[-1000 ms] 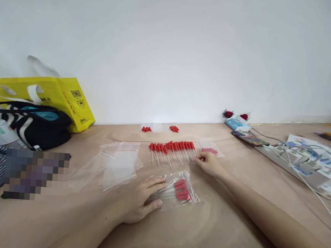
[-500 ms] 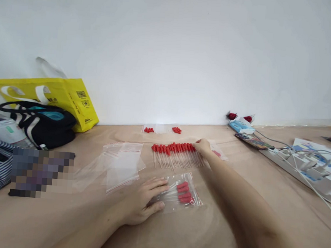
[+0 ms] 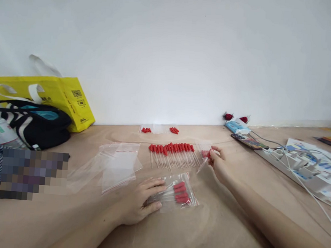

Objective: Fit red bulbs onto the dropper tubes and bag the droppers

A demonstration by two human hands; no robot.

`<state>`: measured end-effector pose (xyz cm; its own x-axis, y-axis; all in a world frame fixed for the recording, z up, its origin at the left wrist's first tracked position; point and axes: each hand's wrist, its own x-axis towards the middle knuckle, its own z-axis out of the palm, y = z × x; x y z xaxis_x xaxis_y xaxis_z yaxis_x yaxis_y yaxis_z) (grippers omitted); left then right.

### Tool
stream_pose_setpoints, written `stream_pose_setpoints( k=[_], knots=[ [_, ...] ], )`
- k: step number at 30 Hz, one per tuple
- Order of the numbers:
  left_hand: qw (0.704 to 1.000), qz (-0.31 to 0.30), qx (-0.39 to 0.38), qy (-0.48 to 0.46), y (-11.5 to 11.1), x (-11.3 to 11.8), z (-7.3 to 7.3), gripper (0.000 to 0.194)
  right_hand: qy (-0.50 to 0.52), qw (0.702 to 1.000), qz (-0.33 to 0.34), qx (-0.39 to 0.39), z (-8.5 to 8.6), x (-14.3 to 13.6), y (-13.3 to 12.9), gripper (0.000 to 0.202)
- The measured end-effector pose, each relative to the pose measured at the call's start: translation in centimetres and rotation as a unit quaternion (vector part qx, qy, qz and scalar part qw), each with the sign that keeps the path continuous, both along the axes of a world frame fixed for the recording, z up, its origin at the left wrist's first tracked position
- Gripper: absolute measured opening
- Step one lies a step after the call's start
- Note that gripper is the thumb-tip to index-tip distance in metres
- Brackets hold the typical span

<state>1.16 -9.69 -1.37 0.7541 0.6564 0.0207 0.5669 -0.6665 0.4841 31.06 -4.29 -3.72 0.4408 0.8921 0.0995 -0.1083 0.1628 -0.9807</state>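
Observation:
My left hand (image 3: 145, 200) lies with fingers spread on the left part of a clear zip bag (image 3: 163, 206). Inside that bag are several red-headed sticks (image 3: 181, 192), their heads to the right. To the right, my right hand (image 3: 219, 162) is closed, thumb and fingers pinching another clear zip bag (image 3: 203, 147) with red heads in it. Its lower corner sticks out below the fingers. Between the hands and farther back, loose red-headed sticks (image 3: 170, 149) lie side by side in a row, pale stems toward me.
Flat clear zip bags (image 3: 120, 166) lie left of the row. Farther back are more red pieces on clear plastic (image 3: 157, 128). A yellow bag (image 3: 77, 109) and a black bag (image 3: 47, 126) stand at left. A power strip (image 3: 301, 175) with cables lies at right.
My right hand has moved from the right end of the stick row toward me and rightward, onto the small zip bag. That bag's near corner now points toward me. My left hand stays put.

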Motion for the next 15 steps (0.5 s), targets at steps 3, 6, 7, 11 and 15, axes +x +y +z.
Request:
stream_pose_setpoints(
  k=[3,6,7,11,15],
  knots=[
    [1.0,0.003,0.003,0.008,-0.2,0.1,0.3,0.04,0.028,1.0,-0.01,0.006,-1.6,-0.2,-2.0,0.031],
    [1.0,0.0,0.007,0.016,-0.3,0.3,0.7,0.04,0.027,1.0,-0.004,-0.002,-2.2,-0.7,-2.7,0.03],
    [1.0,-0.002,0.009,0.018,-0.3,0.3,0.8,0.04,0.031,1.0,0.001,-0.005,-2.2,-0.9,-2.8,0.03],
    [0.999,0.009,0.011,0.032,-0.4,0.4,0.8,0.044,0.093,0.995,0.031,-0.014,-2.2,-2.2,-3.3,0.03],
    [0.999,0.027,0.002,0.035,-0.4,0.2,0.6,0.049,0.109,0.989,0.092,-0.026,-1.9,-3.4,-4.1,0.035]
  ],
)
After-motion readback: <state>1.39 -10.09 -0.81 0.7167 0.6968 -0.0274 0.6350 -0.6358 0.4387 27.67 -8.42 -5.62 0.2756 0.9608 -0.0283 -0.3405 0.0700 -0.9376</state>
